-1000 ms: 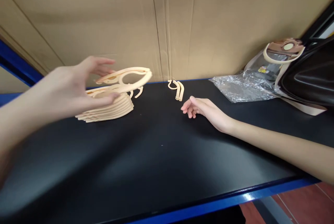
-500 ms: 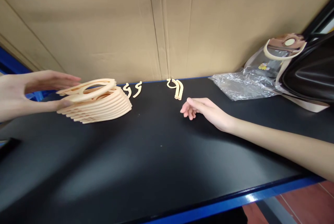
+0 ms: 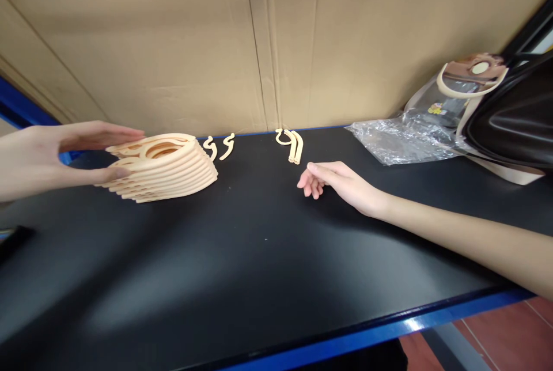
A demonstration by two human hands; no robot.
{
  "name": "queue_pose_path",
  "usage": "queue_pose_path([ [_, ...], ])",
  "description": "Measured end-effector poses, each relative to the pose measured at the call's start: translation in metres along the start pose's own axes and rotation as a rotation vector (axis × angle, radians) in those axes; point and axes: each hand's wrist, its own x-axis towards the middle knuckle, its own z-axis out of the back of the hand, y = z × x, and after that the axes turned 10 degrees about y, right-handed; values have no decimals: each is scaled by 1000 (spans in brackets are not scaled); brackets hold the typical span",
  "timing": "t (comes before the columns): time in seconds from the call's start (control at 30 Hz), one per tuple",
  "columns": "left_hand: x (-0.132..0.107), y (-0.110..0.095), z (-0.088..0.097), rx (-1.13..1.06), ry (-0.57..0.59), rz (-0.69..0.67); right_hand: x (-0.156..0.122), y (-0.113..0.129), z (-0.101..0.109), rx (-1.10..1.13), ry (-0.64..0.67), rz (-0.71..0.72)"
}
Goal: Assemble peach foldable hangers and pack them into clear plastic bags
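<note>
A neat stack of cream plastic hangers (image 3: 177, 172) lies on the left of the black table. My left hand (image 3: 64, 155) reaches in from the left edge and grips the stack's top hanger (image 3: 166, 143) at its left end, thumb along the near side and fingers on the far side. That hanger rests on those below it. My right hand (image 3: 324, 181) is over the middle of the table with fingers loosely curled and thumb against them; nothing shows in it. Just behind it lies a folded hanger (image 3: 296, 147) with slim arms and a hook.
Two small cream hooks (image 3: 227, 146) lie behind the stack. Clear plastic wrap (image 3: 401, 139), a transparent bottle (image 3: 449, 100) with a strap and a dark bag (image 3: 514, 117) crowd the right back. A cardboard wall (image 3: 173, 42) closes off the rear. A dark flat object (image 3: 17, 241) sits at the left edge.
My left hand has moved slightly right and the top hanger, tilted and raised at the left before, now sits more evenly over the stack. My right hand has hardly moved.
</note>
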Motion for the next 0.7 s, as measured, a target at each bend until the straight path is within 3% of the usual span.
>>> queue_pose_path([
  [0.07, 3, 4, 3, -70, 95, 5, 0, 0, 0, -6, 4, -3],
  [0.13, 4, 2, 5, -101, 118, 4, 0, 0, 0, -12, 12, -4],
  [0.33, -9, -28, 11, -102, 209, 10, -2, 1, -1, -22, 29, -3],
  [0.7, -14, -28, 9, -84, 215, -77, -3, 2, -2, -47, 35, -4],
])
